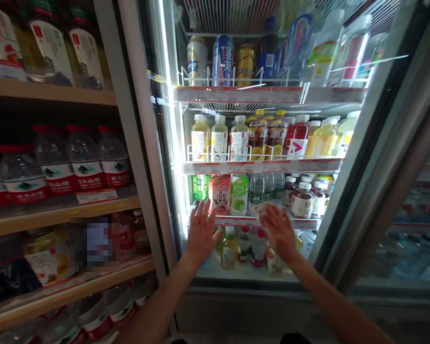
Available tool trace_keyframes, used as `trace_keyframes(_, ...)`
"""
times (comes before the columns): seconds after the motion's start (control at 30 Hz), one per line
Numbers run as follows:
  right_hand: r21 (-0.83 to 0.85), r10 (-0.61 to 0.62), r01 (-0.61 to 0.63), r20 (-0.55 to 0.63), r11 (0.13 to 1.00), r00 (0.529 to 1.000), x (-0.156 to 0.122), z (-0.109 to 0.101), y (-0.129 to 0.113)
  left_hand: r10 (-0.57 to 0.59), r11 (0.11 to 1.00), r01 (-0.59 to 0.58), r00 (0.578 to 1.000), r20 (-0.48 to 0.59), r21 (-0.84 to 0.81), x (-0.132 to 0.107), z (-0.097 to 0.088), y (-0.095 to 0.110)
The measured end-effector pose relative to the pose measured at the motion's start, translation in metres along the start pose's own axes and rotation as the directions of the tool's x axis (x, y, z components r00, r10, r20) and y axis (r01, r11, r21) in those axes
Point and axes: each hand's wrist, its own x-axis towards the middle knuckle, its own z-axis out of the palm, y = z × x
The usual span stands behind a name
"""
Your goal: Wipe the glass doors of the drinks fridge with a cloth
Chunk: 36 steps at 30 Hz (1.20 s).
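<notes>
My left hand [201, 231] is open, fingers stretched up, in front of the lower shelf rail [243, 221] of an open drinks fridge, close to a pink bottle [221, 193] and a green bottle [239, 192]. My right hand [278, 229] is open too but blurred by motion, reaching at the same rail near several clear water bottles [261, 188]. Neither hand holds anything. Small bottles [229, 248] stand on the bottom shelf between my hands.
The fridge's glass door [380, 157] stands open at the right. Upper fridge shelves hold cans [222, 59] and tea and juice bottles [218, 138]. Wooden shelves [57, 215] at the left carry red-capped water bottles [86, 162] and other drinks.
</notes>
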Motion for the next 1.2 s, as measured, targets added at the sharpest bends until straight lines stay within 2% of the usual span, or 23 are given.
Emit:
trace_keyframes(0.03, -0.054, 0.121, -0.128, -0.117, 0.99, 0.986, -0.014, -0.006, 0.018, 0.015, 1.0, -0.015, 1.0, -0.026, -0.012, 0.003, 0.002, 0.004)
trace_keyframes(0.1, -0.097, 0.358, -0.402, -0.3, 0.911, 0.884, -0.031, -0.013, 0.042, 0.049, 0.998, -0.052, 0.996, -0.071, -0.031, 0.008, 0.009, 0.013)
trace_keyframes(0.13, -0.093, 0.451, -0.509, -0.348, 0.856, 0.822, -0.036, -0.014, 0.047, 0.07, 0.996, -0.074, 0.994, -0.089, -0.042, 0.011, 0.012, 0.019)
trace_keyframes(0.17, -0.084, 0.514, -0.573, -0.348, 0.815, 0.784, -0.038, -0.014, 0.048, 0.089, 0.994, -0.095, 0.991, -0.1, -0.056, 0.014, 0.016, 0.026)
trace_keyframes(0.2, -0.076, 0.544, -0.592, -0.315, 0.802, 0.778, -0.039, -0.012, 0.046, 0.106, 0.991, -0.113, 0.989, -0.104, -0.072, 0.018, 0.021, 0.033)
trace_keyframes(0.23, -0.073, 0.53, -0.562, -0.254, 0.824, 0.809, -0.04, -0.01, 0.044, 0.12, 0.988, -0.129, 0.988, -0.101, -0.089, 0.022, 0.024, 0.041)
trace_keyframes(0.3, -0.072, 0.4, -0.41, -0.118, 0.909, 0.909, -0.043, -0.009, 0.046, 0.143, 0.981, -0.155, 0.984, -0.103, -0.121, 0.028, 0.031, 0.054)
trace_keyframes(0.33, -0.073, 0.369, -0.376, -0.1, 0.924, 0.924, -0.045, -0.011, 0.051, 0.151, 0.977, -0.165, 0.983, -0.109, -0.134, 0.03, 0.033, 0.058)
trace_keyframes(0.37, -0.073, 0.395, -0.406, -0.128, 0.911, 0.91, -0.047, -0.014, 0.058, 0.155, 0.975, -0.172, 0.981, -0.12, -0.143, 0.032, 0.034, 0.061)
trace_keyframes(0.4, -0.065, 0.464, -0.483, -0.192, 0.873, 0.865, -0.046, -0.018, 0.066, 0.156, 0.973, -0.176, 0.978, -0.136, -0.149, 0.033, 0.034, 0.062)
trace_keyframes(0.47, -0.011, 0.612, -0.649, -0.322, 0.761, 0.722, -0.036, -0.022, 0.076, 0.155, 0.968, -0.185, 0.972, -0.178, -0.168, 0.037, 0.032, 0.064)
trace_keyframes(0.5, 0.036, 0.648, -0.68, -0.343, 0.732, 0.68, -0.026, -0.022, 0.075, 0.161, 0.962, -0.198, 0.967, -0.197, -0.188, 0.041, 0.031, 0.067)
trace_keyframes(0.53, 0.088, 0.656, -0.668, -0.325, 0.739, 0.681, -0.012, -0.021, 0.07, 0.172, 0.951, -0.219, 0.961, -0.218, -0.216, 0.047, 0.028, 0.07)
trace_keyframes(0.6, 0.193, 0.605, -0.573, -0.223, 0.796, 0.765, 0.023, -0.016, 0.049, 0.195, 0.914, -0.272, 0.945, -0.261, -0.303, 0.067, 0.022, 0.081)
trace_keyframes(0.67, 0.363, 0.548, -0.48, -0.112, 0.799, 0.829, 0.057, -0.012, 0.023, 0.214, 0.853, -0.332, 0.926, -0.311, -0.403, 0.093, 0.017, 0.093)
trace_keyframes(0.73, 0.563, 0.545, -0.429, -0.046, 0.706, 0.837, 0.083, -0.013, 0.003, 0.221, 0.805, -0.366, 0.915, -0.337, -0.466, 0.122, 0.014, 0.104)
trace_keyframes(0.77, 0.667, 0.555, -0.404, -0.018, 0.626, 0.831, 0.09, -0.014, -0.003, 0.227, 0.803, -0.369, 0.916, -0.332, -0.468, 0.135, 0.014, 0.109)
trace_keyframes(0.83, 0.793, 0.567, -0.355, 0.015, 0.495, 0.824, 0.098, -0.017, -0.009, 0.247, 0.844, -0.358, 0.921, -0.302, -0.399, 0.157, 0.018, 0.116)
trace_keyframes(0.9, 0.832, 0.556, -0.319, 0.016, 0.454, 0.831, 0.099, -0.02, -0.006, 0.275, 0.897, -0.354, 0.916, -0.294, -0.265, 0.173, 0.024, 0.119)
trace_keyframes(0.97, 0.786, 0.545, -0.309, -0.042, 0.535, 0.838, 0.101, -0.026, 0.005, 0.306, 0.923, -0.362, 0.894, -0.327, -0.128, 0.185, 0.027, 0.114)
trace_keyframes(1.03, 0.693, 0.541, -0.305, -0.146, 0.653, 0.828, 0.109, -0.036, 0.027, 0.356, 0.922, -0.387, 0.856, -0.375, -0.009, 0.197, 0.021, 0.093)
trace_keyframes(1.13, 0.438, 0.441, -0.267, -0.366, 0.859, 0.82, 0.127, -0.048, 0.066, 0.376, 0.923, -0.371, 0.804, -0.461, 0.106, 0.215, -0.007, 0.027)
trace_keyframes(1.2, 0.227, 0.286, -0.203, -0.436, 0.952, 0.853, 0.14, -0.048, 0.083, 0.198, 0.979, -0.19, 0.793, -0.576, 0.074, 0.226, -0.028, -0.02)
